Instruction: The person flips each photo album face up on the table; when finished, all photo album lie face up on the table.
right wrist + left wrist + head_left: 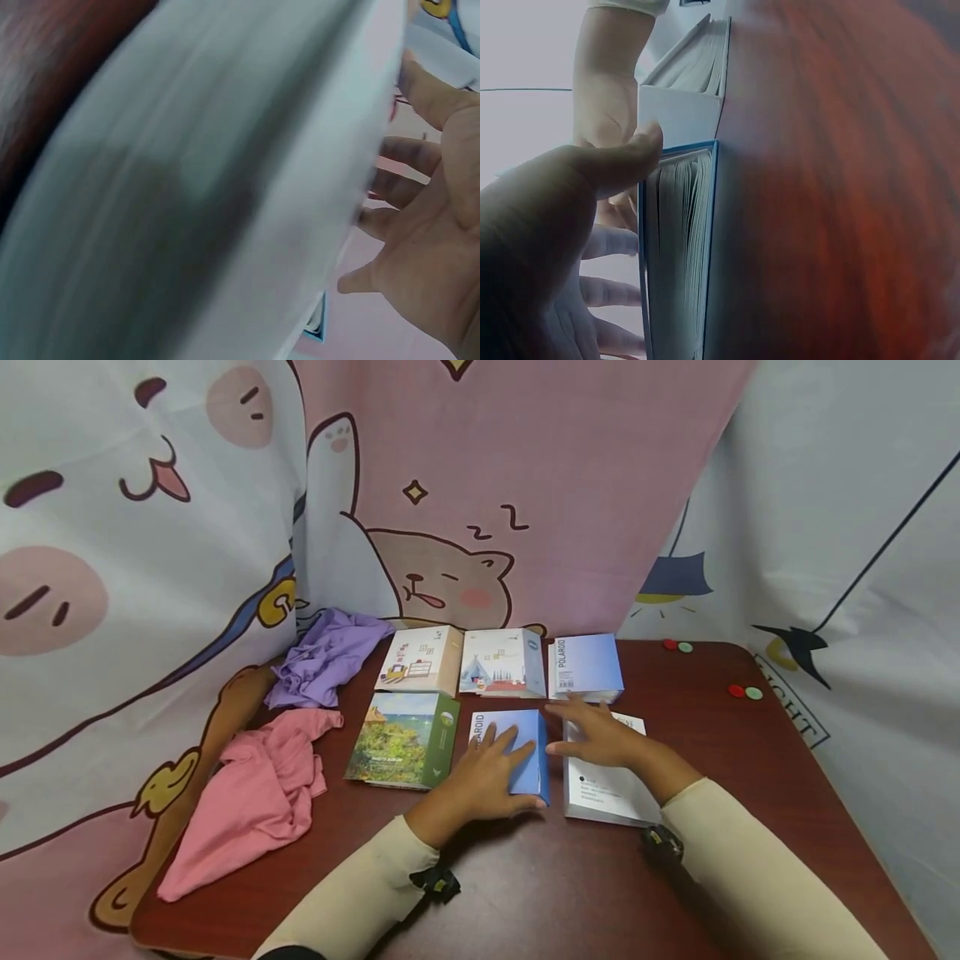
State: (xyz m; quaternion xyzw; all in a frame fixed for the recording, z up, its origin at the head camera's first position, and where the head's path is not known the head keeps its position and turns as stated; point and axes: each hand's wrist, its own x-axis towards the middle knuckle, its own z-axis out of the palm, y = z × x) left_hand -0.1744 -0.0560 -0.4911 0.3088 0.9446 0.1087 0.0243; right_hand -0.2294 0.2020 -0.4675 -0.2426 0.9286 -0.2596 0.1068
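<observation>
My left hand (pixel 480 783) lies over the front blue album (pixel 534 772) marked POLAROID, its fingers spread on the cover. In the left wrist view, the thumb (pixel 626 161) reaches to the top corner of that album (pixel 679 255), whose page edges show. My right hand (pixel 606 739) hovers over the white album (pixel 603 793) beside it, fingers stretched toward the blue one and covering part of the white cover. The right wrist view shows the white album's pages (pixel 150 195) large and blurred, with the right hand (pixel 431 217) spread beyond them.
Left of the blue album lies a green landscape photo album (pixel 401 739). Behind stand two illustrated albums (pixel 416 660) and another blue POLAROID album (pixel 588 664). Purple cloth (pixel 326 656) and pink cloth (pixel 258 785) lie left. Small red and green discs (pixel 737 692) sit right on the table (pixel 757 810).
</observation>
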